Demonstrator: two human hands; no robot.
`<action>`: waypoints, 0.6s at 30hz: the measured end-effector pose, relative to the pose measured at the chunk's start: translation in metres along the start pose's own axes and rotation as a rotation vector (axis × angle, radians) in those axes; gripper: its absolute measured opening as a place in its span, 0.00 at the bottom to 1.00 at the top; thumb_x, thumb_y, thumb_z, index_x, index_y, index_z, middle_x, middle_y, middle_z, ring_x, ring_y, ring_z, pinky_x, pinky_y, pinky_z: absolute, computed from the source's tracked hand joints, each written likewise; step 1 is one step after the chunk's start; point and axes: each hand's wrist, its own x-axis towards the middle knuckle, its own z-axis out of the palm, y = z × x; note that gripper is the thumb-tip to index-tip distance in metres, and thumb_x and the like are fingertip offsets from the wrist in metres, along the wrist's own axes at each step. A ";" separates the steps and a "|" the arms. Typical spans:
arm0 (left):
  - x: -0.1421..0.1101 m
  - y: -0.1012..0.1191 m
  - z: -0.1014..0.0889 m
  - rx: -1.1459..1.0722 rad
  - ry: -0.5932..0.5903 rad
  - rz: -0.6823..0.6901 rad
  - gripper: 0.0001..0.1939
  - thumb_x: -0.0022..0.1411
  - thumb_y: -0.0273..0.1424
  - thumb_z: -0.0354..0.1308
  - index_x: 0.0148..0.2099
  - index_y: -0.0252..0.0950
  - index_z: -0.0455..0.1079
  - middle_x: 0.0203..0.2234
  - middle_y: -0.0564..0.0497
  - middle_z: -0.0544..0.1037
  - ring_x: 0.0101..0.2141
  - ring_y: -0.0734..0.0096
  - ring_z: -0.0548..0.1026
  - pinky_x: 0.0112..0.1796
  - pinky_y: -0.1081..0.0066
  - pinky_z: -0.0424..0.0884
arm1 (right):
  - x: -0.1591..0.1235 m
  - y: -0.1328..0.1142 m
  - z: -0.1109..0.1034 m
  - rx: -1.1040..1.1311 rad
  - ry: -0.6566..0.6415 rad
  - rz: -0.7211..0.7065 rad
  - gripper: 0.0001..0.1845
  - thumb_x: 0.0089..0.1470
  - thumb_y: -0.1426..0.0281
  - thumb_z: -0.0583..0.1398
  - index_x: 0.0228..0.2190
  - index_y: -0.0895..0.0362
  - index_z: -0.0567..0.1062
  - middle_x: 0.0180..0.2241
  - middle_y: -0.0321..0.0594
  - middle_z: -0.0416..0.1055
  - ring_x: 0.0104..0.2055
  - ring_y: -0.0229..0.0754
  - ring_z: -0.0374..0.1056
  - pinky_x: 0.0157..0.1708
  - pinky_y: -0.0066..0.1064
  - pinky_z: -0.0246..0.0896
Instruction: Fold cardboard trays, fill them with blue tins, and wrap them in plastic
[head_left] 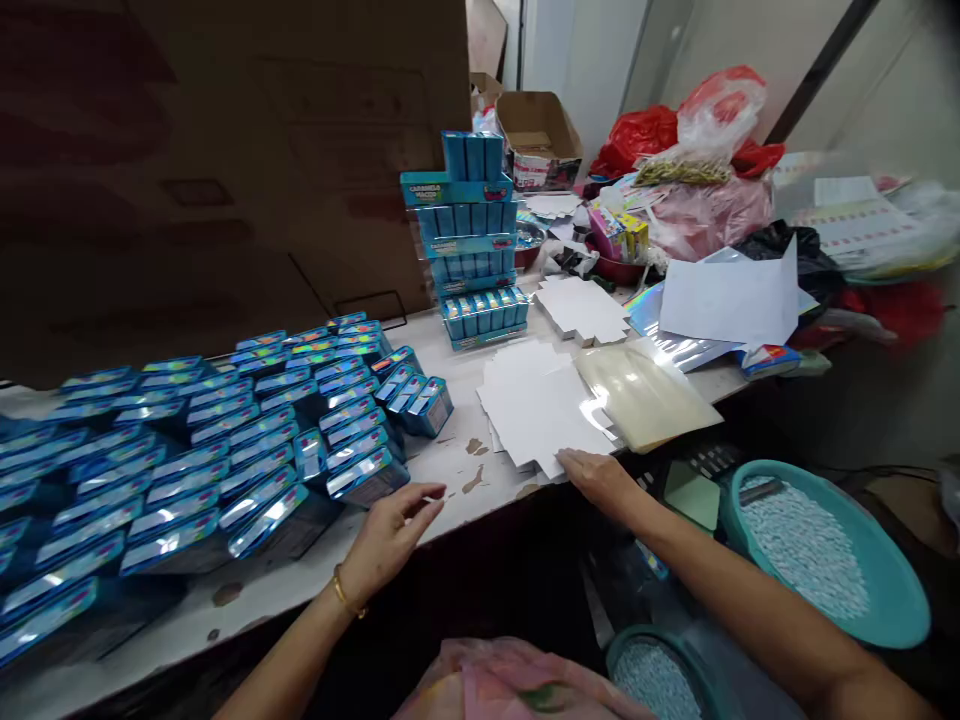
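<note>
My left hand (394, 532) is held at the front edge of the table, thumb and fingers apart, with nothing in it. Just beyond it stand rows of small blue boxes (367, 473) with shiny tops. My right hand (596, 478), fingers closed together, grips the near edge of a white die-cut card sheet (536, 400), the top one of a flat stack. The undersides of these fingers are hidden. Beside the stack lies a cream glossy sheet (645, 395).
Filled blue display trays (480, 250) are piled at the back, near a large brown carton (225, 180). Another white card stack (581, 308) lies behind. Plastic bags (705, 130) crowd the right. Below the table, a teal basin (885, 590) holds small pale pieces, as does a second tub (652, 680).
</note>
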 end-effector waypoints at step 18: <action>0.004 -0.083 0.054 0.664 -0.197 0.543 0.20 0.56 0.27 0.50 0.52 0.40 0.62 0.52 0.46 0.65 0.54 0.59 0.58 0.49 0.56 0.60 | -0.029 -0.077 0.042 0.133 0.002 -0.089 0.41 0.42 0.65 0.63 0.56 0.55 0.52 0.58 0.45 0.51 0.60 0.51 0.43 0.55 0.50 0.42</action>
